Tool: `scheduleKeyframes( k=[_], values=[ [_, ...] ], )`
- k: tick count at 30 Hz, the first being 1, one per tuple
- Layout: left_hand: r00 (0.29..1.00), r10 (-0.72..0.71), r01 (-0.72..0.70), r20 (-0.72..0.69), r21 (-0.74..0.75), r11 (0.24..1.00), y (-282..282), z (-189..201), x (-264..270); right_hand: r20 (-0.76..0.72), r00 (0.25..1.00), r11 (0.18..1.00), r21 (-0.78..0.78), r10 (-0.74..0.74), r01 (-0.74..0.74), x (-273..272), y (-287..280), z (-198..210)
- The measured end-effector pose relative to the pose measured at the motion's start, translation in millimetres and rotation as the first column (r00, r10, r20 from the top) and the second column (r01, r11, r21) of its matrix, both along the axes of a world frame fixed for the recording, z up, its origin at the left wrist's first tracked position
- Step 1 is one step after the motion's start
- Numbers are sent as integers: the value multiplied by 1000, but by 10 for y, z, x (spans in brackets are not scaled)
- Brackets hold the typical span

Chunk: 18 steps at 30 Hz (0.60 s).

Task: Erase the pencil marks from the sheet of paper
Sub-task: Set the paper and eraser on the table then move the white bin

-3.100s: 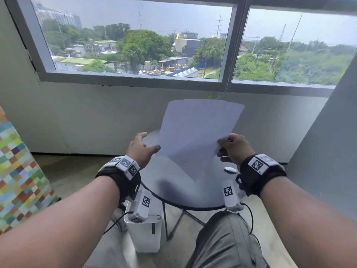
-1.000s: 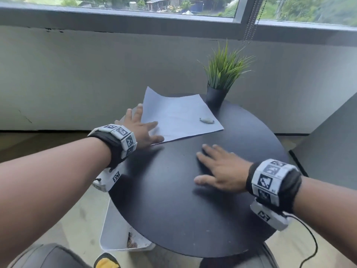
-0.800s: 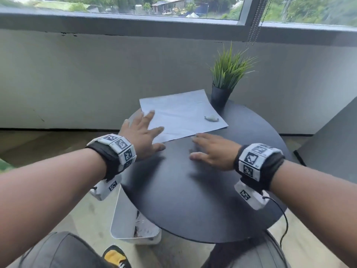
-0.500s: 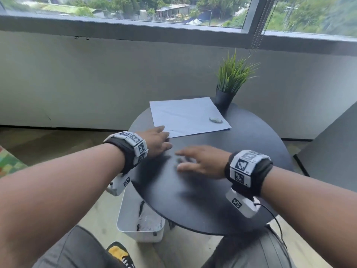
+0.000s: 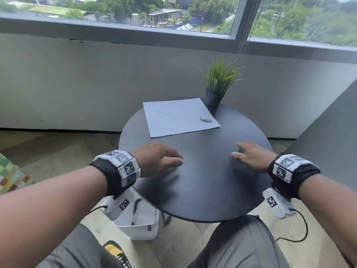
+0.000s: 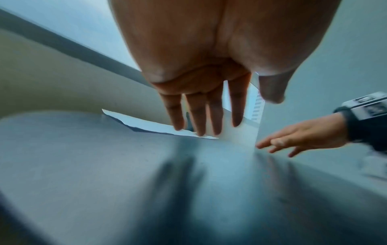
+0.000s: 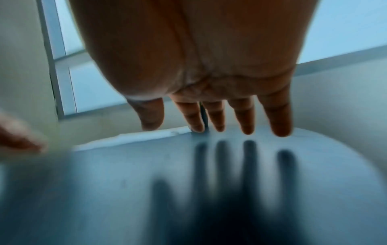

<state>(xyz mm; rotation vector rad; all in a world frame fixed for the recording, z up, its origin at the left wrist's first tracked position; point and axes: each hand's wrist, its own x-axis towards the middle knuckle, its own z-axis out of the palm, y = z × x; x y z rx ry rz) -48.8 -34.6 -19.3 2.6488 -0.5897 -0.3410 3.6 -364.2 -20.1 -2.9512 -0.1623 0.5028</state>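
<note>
The sheet of paper [image 5: 179,116] lies flat on the far half of the round black table [image 5: 202,190], just beside the small potted plant [image 5: 218,84]. A small grey lump, which I judge to be the eraser [image 5: 206,119], rests on the right part of the sheet, near its right edge. I cannot see pencil marks on the paper from here; the sheet looks almost plain and the marks may be too faint.

The left hand [image 5: 156,158] hovers low over the table with its fingers straight and loose, and it grasps nothing. The right hand [image 5: 253,156] is the same: flat, fingers spread, empty. Both hands are on the near side of the sheet, apart from it. In the wrist views the shadows of the fingers fall on the table below, so the palms seem a little above the surface, not pressed on it.

The step in hand, as I judge it, is to take the eraser and begin to rub. To do this well, the right hand should pinch the eraser firmly between thumb and two fingers. The left hand should press flat on the paper close to the rubbing place, so the thin sheet does not slide or wrinkle. Short strokes away from the holding hand are safer.
</note>
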Motion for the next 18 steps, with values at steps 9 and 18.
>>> scheduleKeyframes(
  k=[9,18],
  values=[
    [993,-82,66,-85,-183,981,-282,-23,-114,18,934,873,350,356,-339,-420,317,32],
    [985,-87,122,-150,242,963,-217,-156,-2,-132,831,841,86,541,-534,-501,602,-47]
  ],
)
